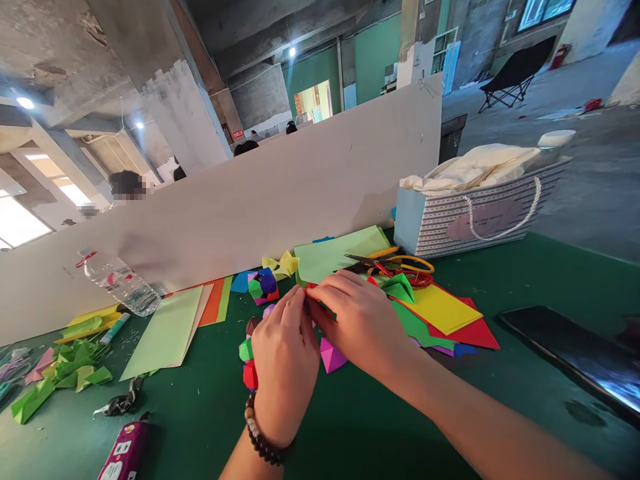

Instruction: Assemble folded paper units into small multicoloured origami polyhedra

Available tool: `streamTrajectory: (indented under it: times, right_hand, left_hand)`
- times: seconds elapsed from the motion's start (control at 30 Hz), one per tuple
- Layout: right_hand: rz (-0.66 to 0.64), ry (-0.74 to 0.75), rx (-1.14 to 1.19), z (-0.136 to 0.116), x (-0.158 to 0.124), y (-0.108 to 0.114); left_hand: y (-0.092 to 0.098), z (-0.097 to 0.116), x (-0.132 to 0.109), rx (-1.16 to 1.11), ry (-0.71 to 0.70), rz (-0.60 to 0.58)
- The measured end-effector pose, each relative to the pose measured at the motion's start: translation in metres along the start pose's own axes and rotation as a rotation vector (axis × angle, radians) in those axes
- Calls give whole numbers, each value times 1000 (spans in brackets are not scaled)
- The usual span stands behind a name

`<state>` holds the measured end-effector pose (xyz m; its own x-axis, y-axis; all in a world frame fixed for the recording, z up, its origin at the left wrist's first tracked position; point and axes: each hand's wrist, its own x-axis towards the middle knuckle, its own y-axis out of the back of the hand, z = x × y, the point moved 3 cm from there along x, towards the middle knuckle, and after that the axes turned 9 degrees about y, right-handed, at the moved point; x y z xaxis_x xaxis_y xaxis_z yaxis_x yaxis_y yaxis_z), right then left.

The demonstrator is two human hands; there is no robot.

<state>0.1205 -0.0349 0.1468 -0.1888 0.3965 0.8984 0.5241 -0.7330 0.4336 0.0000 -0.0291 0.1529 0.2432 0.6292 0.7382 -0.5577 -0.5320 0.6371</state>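
My left hand (285, 353), with a beaded bracelet on its wrist, is closed and pinching at the fingertips. My right hand (357, 317) meets it, thumb and forefinger pressed together. Between the fingertips shows a bit of red paper (307, 288), mostly hidden by the fingers. Beside the left hand stand small folded-paper shapes, among them a green one (245, 350) and a red one (250, 375). A magenta folded piece (332, 355) lies beneath the right hand. Just beyond the hands sit a multicoloured paper ball (263, 287) and yellow folded pieces (281, 265).
Right of the hands lie scissors (385, 267) and yellow paper sheets (445, 308). A striped bag (480, 210) and a phone (575, 353) are farther right. On the left are pale green sheets (163, 330), a water bottle (120, 283) and green scraps (70, 367). A white partition (300, 180) stands behind.
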Motion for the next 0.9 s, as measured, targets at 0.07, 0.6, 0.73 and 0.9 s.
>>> streamTrajectory:
  times: [0.07,0.6,0.73,0.9]
  right_hand:
    - [-13,16,-45,-4,-2,-2]
    - [71,-81,174,9,6,17]
    - [23,-155,279,14,5,17]
    - [-26,-159,425,14,6,16]
  left_hand:
    - [-3,2,-4,55,-34,3]
    - [15,-11,6,-494,328,-241]
    - [18,-23,9,-733,482,-257]
    - [12,-27,12,-914,539,-381]
